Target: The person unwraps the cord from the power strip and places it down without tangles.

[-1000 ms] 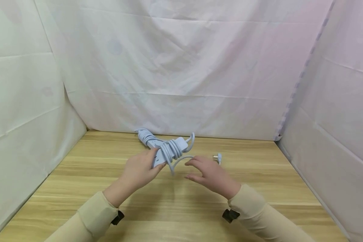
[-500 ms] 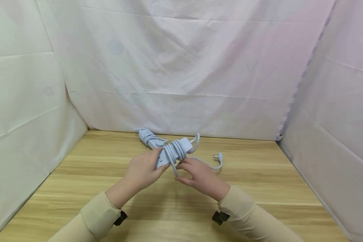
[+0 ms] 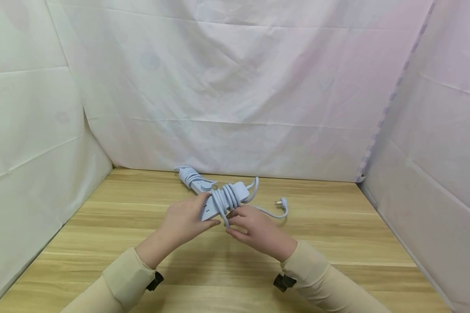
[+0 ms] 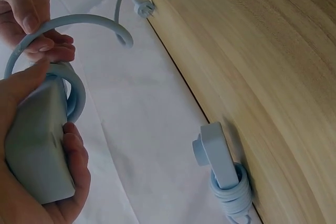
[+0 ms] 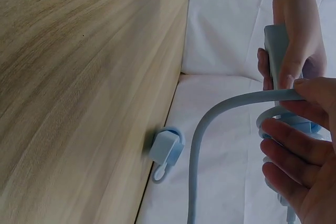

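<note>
My left hand [image 3: 182, 219] grips one end of a pale blue power strip [image 3: 209, 211], held tilted above the table. Several turns of its cord [image 3: 227, 198] are wound round the far half. At the near side of these turns, my right hand [image 3: 260, 228] pinches the cord between thumb and forefinger, its other fingers loosely bent beside the strip, as the right wrist view shows. From this hand the free cord [image 5: 195, 161] curves away to a plug [image 3: 283, 203] at the right. The left wrist view shows the strip's end [image 4: 39, 150] within my left palm.
A second power strip [image 3: 197, 186], its cord [image 4: 231, 195] wound round it, lies at the back of the wooden table [image 3: 337, 243]. White cloth [image 3: 235, 95] hangs along the back and both sides.
My right hand has moved left to the wound strip and now pinches the cord. The strip has shifted slightly right. Behind the right hand, the cord to the plug has come into view.
</note>
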Motion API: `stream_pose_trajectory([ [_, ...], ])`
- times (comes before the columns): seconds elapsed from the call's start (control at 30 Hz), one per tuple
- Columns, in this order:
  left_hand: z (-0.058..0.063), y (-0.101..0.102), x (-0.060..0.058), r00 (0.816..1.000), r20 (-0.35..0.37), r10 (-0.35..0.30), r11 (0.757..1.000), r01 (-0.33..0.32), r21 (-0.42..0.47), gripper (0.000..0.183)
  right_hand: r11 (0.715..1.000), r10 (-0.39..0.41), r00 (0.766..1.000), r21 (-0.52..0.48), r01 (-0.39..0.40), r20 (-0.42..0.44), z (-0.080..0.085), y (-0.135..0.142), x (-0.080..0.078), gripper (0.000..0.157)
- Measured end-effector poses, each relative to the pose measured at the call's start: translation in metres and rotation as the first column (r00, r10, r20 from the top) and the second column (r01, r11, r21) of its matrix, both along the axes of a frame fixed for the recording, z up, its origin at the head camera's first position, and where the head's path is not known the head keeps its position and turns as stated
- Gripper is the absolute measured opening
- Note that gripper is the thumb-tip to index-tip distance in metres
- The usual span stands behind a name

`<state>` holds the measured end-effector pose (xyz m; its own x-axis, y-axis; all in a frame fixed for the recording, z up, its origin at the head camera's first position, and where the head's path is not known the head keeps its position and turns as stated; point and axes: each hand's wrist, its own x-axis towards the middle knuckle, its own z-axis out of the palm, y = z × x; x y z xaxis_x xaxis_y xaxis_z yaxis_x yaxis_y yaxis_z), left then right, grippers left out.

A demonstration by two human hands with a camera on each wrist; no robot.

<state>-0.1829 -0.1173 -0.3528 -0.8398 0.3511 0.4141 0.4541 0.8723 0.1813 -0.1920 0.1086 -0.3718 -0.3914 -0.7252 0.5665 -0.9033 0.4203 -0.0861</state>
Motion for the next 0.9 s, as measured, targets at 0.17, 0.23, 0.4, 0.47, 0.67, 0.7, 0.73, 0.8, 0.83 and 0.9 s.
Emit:
stream_pose_trajectory([
  [0.17, -0.003, 0.000, -0.004, 0.998, -0.058, -0.022, 1.000, 0.021, -0.011, 0.059, 1.000, 0.003, 1.000, 0.004, -0.003, -0.002, 0.000, -0.002, 0.001, 0.012],
  [0.23, -0.003, 0.000, -0.005, 0.996, -0.083, -0.033, 0.999, 0.032, -0.018, 0.056, 1.000, 0.000, 1.000, 0.014, 0.000, 0.007, 0.001, -0.004, 0.000, 0.012],
  [0.4, -0.001, 0.002, -0.008, 0.993, -0.112, -0.042, 0.998, 0.037, -0.045, 0.049, 1.000, -0.003, 1.000, 0.030, 0.002, 0.024, 0.001, -0.007, -0.001, 0.011],
  [0.47, 0.000, 0.003, -0.009, 0.993, -0.114, -0.036, 0.998, 0.029, -0.064, 0.043, 1.000, -0.002, 1.000, 0.029, 0.002, 0.030, 0.001, -0.008, -0.001, 0.010],
  [0.67, 0.004, 0.007, -0.009, 0.994, -0.106, -0.016, 0.995, 0.005, -0.102, 0.033, 1.000, -0.004, 0.998, 0.031, 0.002, 0.060, 0.000, -0.011, 0.000, 0.010],
  [0.7, 0.005, 0.008, -0.009, 0.995, -0.101, -0.013, 0.995, 0.003, -0.102, 0.033, 0.999, -0.007, 0.998, 0.032, 0.005, 0.063, -0.001, -0.011, 0.000, 0.010],
  [0.73, 0.005, 0.008, -0.009, 0.995, -0.095, -0.010, 0.995, 0.001, -0.103, 0.034, 0.999, -0.009, 0.998, 0.033, 0.007, 0.067, -0.001, -0.011, 0.000, 0.009],
  [0.8, 0.005, 0.008, -0.010, 0.996, -0.085, -0.005, 0.995, -0.003, -0.102, 0.036, 0.999, -0.015, 0.997, 0.033, 0.013, 0.074, -0.001, -0.012, 0.000, 0.010],
  [0.83, 0.004, 0.008, -0.010, 0.997, -0.081, -0.003, 0.995, -0.005, -0.099, 0.037, 0.999, -0.019, 0.997, 0.035, 0.016, 0.073, -0.001, -0.012, 0.000, 0.010],
  [0.9, 0.004, 0.007, -0.011, 0.997, -0.076, -0.001, 0.996, -0.006, -0.089, 0.039, 0.999, -0.023, 0.997, 0.036, 0.021, 0.072, -0.001, -0.012, 0.000, 0.010],
])
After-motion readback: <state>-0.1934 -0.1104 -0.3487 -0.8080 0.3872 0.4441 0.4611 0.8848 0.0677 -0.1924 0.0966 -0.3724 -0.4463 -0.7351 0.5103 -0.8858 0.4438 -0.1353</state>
